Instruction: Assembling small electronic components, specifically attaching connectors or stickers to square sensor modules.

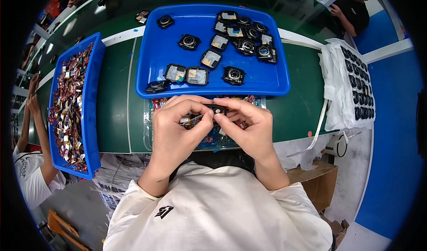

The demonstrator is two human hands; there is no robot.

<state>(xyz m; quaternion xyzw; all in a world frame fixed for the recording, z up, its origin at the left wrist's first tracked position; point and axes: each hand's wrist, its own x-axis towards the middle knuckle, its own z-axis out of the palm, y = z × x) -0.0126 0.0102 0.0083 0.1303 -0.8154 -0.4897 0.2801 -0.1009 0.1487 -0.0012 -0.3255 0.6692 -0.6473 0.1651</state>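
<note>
Pinching a small black watch case (218, 110) between your fingertips, you hold it from both sides, your left hand (172, 125) and your right hand (251, 125) curled around it; a thin metallic piece shows under your left fingers, though you cannot tell from here whether they grip it. The case sits just off the near edge of the large blue tray (156, 62), above a clear plastic tray (148, 128) of small parts that lies along the near edge of the green surface (114, 104). Inside the blue tray, more watch cases (233, 75) crowd toward the far right corner, one rests near the far left corner, one hugs the near left corner, and a pair lies close to the near edge, left of its middle. Open room remains along the tray's left wall and in its near right corner. At the left of the surface, a narrow blue bin (94, 73) heaped with small components (71, 104) reaches past the near edge; a broad green strip separates it from the large tray. Another green strip runs from the tray's right wall to the white packing sheets (331, 82) and the rows of black pieces (356, 82) toward the right end.
</note>
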